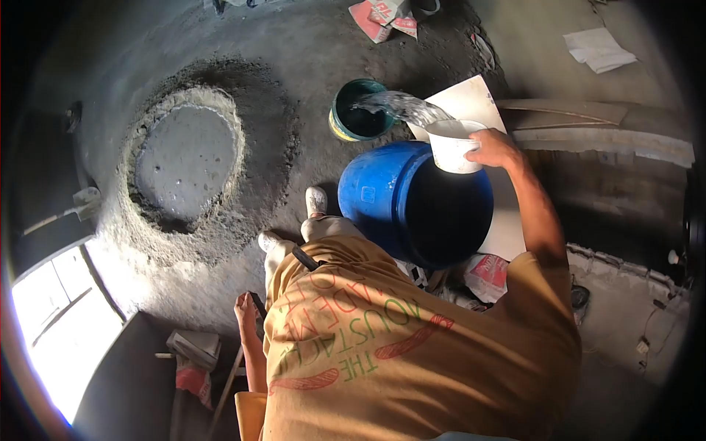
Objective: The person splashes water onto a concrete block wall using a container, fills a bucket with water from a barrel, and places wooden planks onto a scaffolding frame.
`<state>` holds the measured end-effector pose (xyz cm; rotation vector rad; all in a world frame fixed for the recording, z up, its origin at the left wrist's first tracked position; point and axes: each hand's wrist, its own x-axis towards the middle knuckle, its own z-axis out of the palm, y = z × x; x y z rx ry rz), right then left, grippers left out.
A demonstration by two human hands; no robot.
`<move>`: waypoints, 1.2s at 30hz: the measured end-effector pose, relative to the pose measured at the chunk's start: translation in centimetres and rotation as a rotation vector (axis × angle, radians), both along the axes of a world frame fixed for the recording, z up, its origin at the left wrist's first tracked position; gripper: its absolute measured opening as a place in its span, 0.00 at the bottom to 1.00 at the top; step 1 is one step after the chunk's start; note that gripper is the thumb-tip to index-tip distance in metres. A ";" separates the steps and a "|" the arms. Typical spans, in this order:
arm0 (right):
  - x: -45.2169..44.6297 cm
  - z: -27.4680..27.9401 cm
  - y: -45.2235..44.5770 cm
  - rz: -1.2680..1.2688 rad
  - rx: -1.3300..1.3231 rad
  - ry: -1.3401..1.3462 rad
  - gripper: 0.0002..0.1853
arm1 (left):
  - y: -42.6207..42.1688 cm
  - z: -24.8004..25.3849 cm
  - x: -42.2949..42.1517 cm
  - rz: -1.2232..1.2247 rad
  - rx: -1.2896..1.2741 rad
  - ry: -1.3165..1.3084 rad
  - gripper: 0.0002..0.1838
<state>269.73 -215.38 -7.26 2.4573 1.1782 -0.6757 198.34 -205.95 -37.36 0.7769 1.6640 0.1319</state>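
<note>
My right hand grips the rim and side of a white plastic tub, which is tilted to the left. A thick stream of water runs from it into a dark green bucket on the floor. Just below the tub stands a large blue barrel, its dark opening towards me. My left hand hangs low beside my body, close to a small dark patch; its fingers are too small and shaded to make out.
A ring of wet cement mix surrounds a grey pool on the floor to the left. Torn cement bags lie at the top, and another bag lies beside the barrel. A pale board is behind the tub.
</note>
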 end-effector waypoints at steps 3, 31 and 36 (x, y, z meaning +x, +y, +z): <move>0.9 1.3 3.7 -0.002 -0.110 0.038 0.30 | 0.0 -0.1 0.1 -0.032 -0.069 0.037 0.17; -12.5 -8.7 -9.8 -0.331 0.679 -0.261 0.24 | 4.1 -2.9 -7.8 -0.158 0.137 -0.045 0.16; -14.7 -8.0 -7.9 -0.325 0.789 -0.237 0.21 | 11.3 -5.9 -9.3 -0.277 -0.077 0.037 0.23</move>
